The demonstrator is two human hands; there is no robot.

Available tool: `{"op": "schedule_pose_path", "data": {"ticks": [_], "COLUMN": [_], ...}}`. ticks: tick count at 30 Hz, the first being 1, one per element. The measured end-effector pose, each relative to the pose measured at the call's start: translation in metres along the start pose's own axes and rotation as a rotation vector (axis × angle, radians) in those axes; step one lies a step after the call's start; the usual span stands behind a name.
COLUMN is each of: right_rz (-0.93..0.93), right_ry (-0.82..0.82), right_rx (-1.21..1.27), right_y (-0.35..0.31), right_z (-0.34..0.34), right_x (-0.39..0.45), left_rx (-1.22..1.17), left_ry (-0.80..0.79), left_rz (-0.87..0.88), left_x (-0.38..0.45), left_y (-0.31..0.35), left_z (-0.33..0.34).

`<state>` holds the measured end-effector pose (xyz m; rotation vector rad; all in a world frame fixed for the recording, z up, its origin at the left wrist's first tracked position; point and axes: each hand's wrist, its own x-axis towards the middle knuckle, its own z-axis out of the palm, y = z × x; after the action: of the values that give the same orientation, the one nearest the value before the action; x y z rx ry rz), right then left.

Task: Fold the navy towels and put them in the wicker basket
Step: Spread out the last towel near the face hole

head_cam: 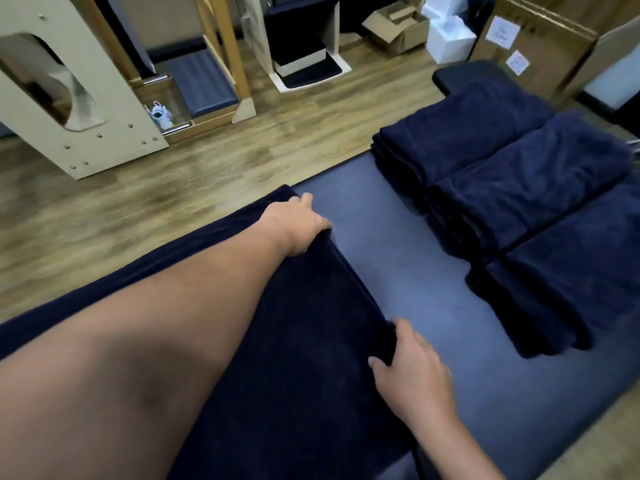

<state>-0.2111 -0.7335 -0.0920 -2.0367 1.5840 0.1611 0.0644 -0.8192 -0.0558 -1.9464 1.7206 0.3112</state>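
Setting: looks like a therapy or massage clinic. Padded blue treatment table (398,271) fills lower frame; wooden exercise frames (225,57) with padded steps at upper centre; cardboard boxes (398,29) stored upper right; wood-plank floor (173,188).

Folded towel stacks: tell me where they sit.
In the head view, the folded towel stacks lie at right on the blue padded table, beyond the right hand.
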Motion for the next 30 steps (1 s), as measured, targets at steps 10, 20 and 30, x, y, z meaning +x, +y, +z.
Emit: {"op": "schedule_pose_path", "data": {"ticks": [10, 20, 30], "right_rz": [-0.235, -0.473, -0.54], "right_ry": [-0.361, -0.631, -0.678], "right_rx": [0.156, 0.134, 0.164], "right_y": [-0.008, -0.132, -0.26], "right_z": [-0.029, -0.003, 0.123], "right_x": [-0.018, -0.131, -0.289], "left_rx": [-0.269, -0.548, -0.782], "left_ry": [0.148, 0.405, 0.571], "left_rz": [-0.172, -0.456, -0.671], "left_x": [-0.048, -0.188, -0.385], "left_y": [-0.014, -0.103, -0.206], "left_z": [0.009, 0.116, 0.253]}}
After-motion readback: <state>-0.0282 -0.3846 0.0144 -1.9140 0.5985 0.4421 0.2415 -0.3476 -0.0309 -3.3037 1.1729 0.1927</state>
